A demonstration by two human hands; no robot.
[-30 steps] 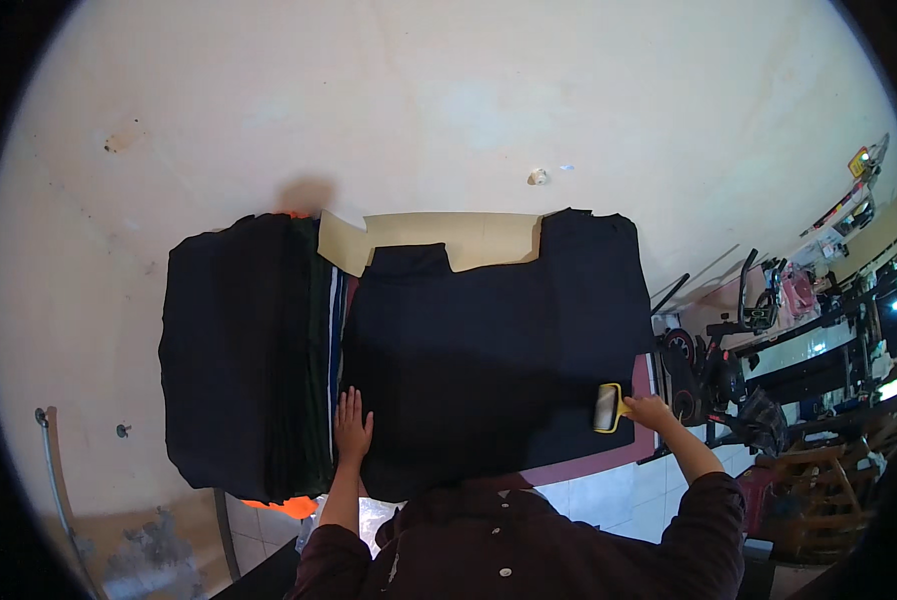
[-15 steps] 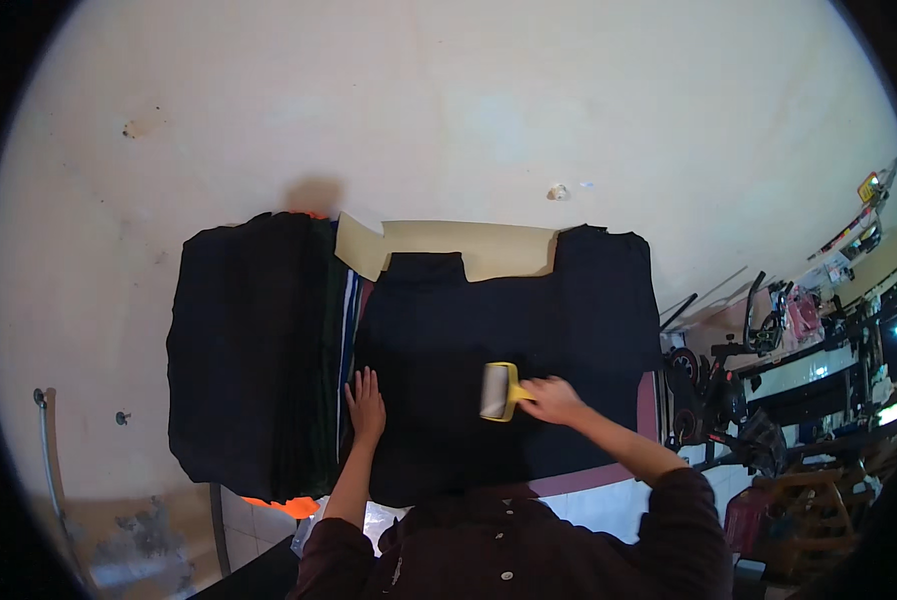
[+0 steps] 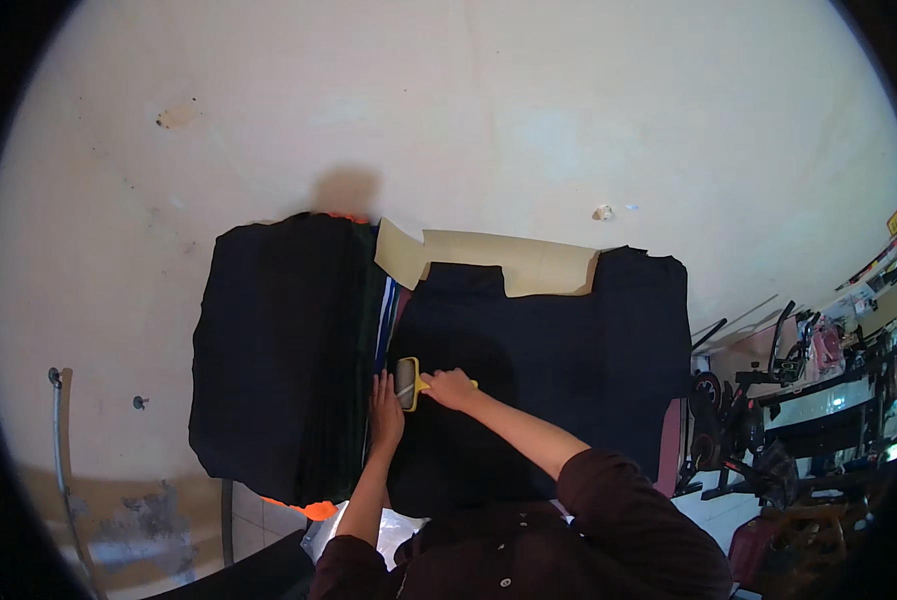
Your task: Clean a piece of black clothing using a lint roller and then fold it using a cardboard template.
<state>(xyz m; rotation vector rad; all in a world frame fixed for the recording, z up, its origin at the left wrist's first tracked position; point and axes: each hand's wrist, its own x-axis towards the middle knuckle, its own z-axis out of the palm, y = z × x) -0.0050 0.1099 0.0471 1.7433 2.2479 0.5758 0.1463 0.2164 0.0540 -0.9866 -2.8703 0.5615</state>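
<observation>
A dark navy-black cloth (image 3: 559,390) lies spread in front of me. My right hand (image 3: 452,389) is closed around the yellow handle of a lint roller (image 3: 408,384), whose pale cylinder sits on the cloth near its left edge. Just left of the roller, my left hand (image 3: 387,422) lies flat with fingers stretched out, along the seam between the cloth and a tall stack of folded dark fabric (image 3: 269,360). The roller's frame is very close to my left fingertips; I cannot tell whether they touch.
Tan card or paper (image 3: 539,262) shows behind the cloth's far edge, against a pale wall (image 3: 489,110). Striped fabric edges show between stack and cloth. Orange material (image 3: 315,510) pokes out under the stack. At right stands an exercise bike (image 3: 734,430).
My right hand has drawn the lint roller leftward across the cloth, up beside my left hand. The whole view has shifted slightly, while my left hand stays at the cloth's left edge.
</observation>
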